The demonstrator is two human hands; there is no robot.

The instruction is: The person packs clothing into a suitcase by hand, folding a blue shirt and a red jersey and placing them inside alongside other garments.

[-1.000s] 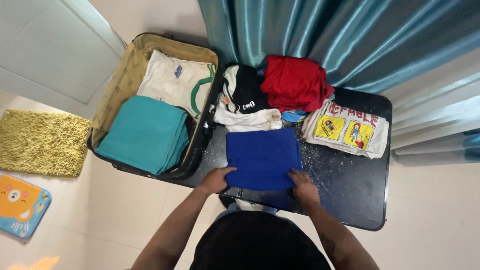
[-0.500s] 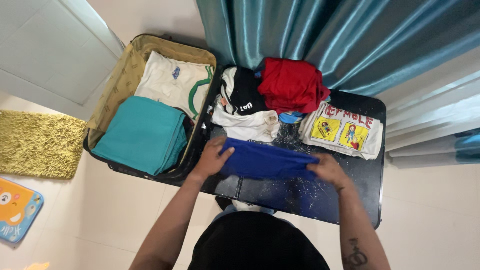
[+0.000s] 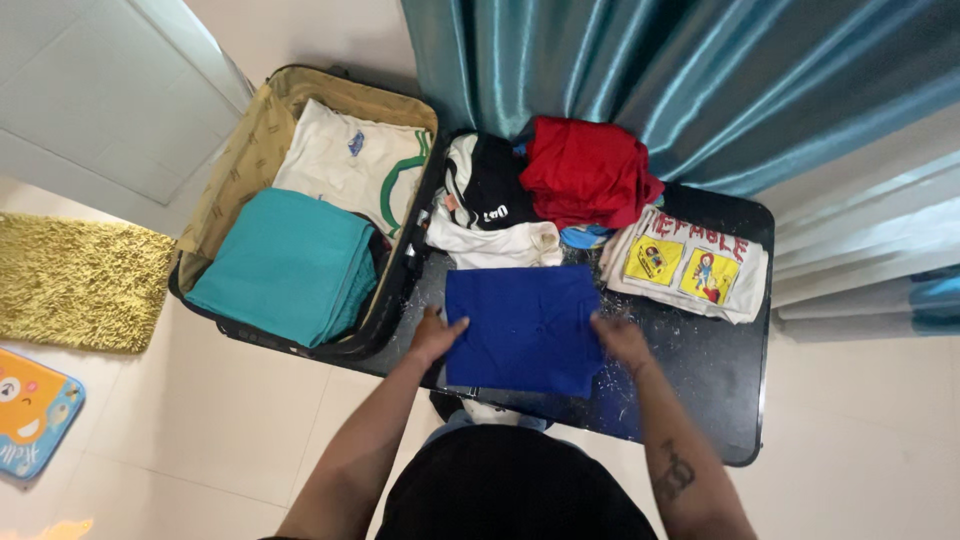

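I look down on a glossy black rectangular worktop point(image 3: 700, 390) set against shiny teal curtains point(image 3: 640, 70). Overlapping its left end lies an open soft-sided suitcase point(image 3: 235, 150) with a tan lining, holding a folded teal cloth point(image 3: 285, 265) and, behind it, a cream shirt with green trim point(image 3: 345, 165). At the back of the worktop sit a crumpled red garment point(image 3: 585, 170), a black-and-white bundle point(image 3: 485, 200) and a folded white shirt with yellow picture panels point(image 3: 690, 265).

The folded royal-blue cloth point(image 3: 522, 328) lies flat at the front middle of the worktop, its near edge just reaching the front edge. My left hand point(image 3: 435, 335) rests at its left edge and my right hand point(image 3: 620, 340) at its right edge; the fingers of both lie mostly flat against the fabric, not closed round anything, though I cannot tell whether they tuck under the edges.

Risks as I judge them: the glossy top could let the cloth slide forward off the edge, and uneven pressure from one hand could skew the fold or open it. The white shirt sits near my right hand, so a wide sweep could drag it along.
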